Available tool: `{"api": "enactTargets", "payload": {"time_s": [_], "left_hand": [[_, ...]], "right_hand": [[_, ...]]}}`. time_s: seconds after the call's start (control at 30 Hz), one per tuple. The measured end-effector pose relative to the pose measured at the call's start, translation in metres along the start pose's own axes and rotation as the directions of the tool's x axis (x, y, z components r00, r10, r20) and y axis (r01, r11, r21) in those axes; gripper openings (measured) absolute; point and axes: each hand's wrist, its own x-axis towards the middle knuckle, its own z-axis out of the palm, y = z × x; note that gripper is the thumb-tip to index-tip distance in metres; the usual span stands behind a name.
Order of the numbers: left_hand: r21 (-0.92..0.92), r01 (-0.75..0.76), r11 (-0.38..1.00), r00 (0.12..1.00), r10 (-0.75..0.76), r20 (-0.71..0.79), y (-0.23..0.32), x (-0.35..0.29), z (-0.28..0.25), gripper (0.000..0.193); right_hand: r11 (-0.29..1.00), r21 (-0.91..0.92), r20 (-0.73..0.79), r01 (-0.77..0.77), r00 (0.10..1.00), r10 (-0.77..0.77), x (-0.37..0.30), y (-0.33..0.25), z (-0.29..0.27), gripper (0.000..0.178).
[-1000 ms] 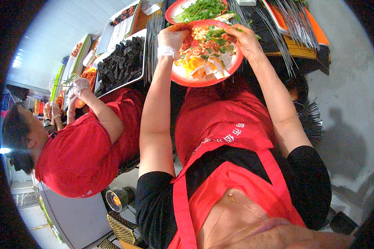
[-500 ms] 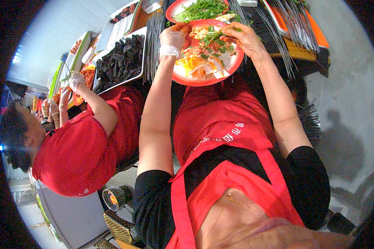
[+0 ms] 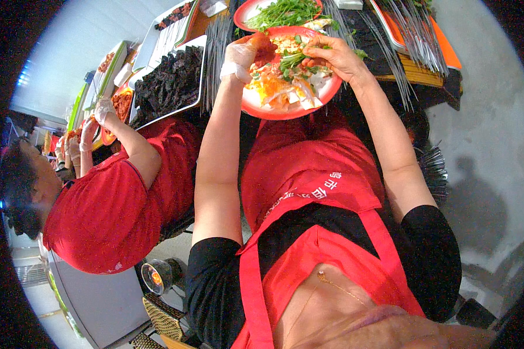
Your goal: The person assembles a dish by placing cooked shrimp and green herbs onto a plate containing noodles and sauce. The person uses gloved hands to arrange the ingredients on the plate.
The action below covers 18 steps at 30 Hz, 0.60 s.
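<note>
My left hand (image 3: 239, 58), in a thin clear glove, reaches over the left side of a red-rimmed plate (image 3: 276, 113). Its fingers curl by reddish, sauce-covered food (image 3: 264, 49); whether they grip a piece is hidden. From the right comes my right hand (image 3: 336, 57), which looks bare, pinching leafy green sprigs (image 3: 293, 60) above the plate. Orange-stained pale pieces (image 3: 282, 95) lie at the plate's near side, with chopped yellowish food toward its far side. Just beyond, a second red-rimmed plate (image 3: 239, 18) bears a heap of green sprouts (image 3: 282, 14).
To the left, a white tray (image 3: 201, 72) holds dark sheet-like pieces (image 3: 169, 84). Thin metal skewers (image 3: 218, 58) lie beside it; more skewers (image 3: 410, 35) rest on an orange-edged tray at right. A co-worker in red (image 3: 108, 215) works close on my left.
My right hand has shifted slightly left, bringing the sprigs further over the plate. My left hand stays nearly in place. The co-worker's nearer hand has moved slightly.
</note>
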Motion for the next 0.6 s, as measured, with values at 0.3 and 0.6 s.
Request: {"api": "enactTargets", "payload": {"time_s": [0.3,0.6], "left_hand": [[0.045,-0.061,0.997,0.997,0.063,-0.045,0.003,-0.014,0.014,0.014],[0.515,-0.298,0.804,0.954,0.227,0.197,-0.043,0.023,-0.028,0.023]], "right_hand": [[0.996,-0.084,0.088,-0.025,0.996,0.033,0.007,0.002,-0.002,0.011],[0.975,-0.214,0.178,0.061,0.984,-0.022,0.029,0.01,0.017,0.016]]}}
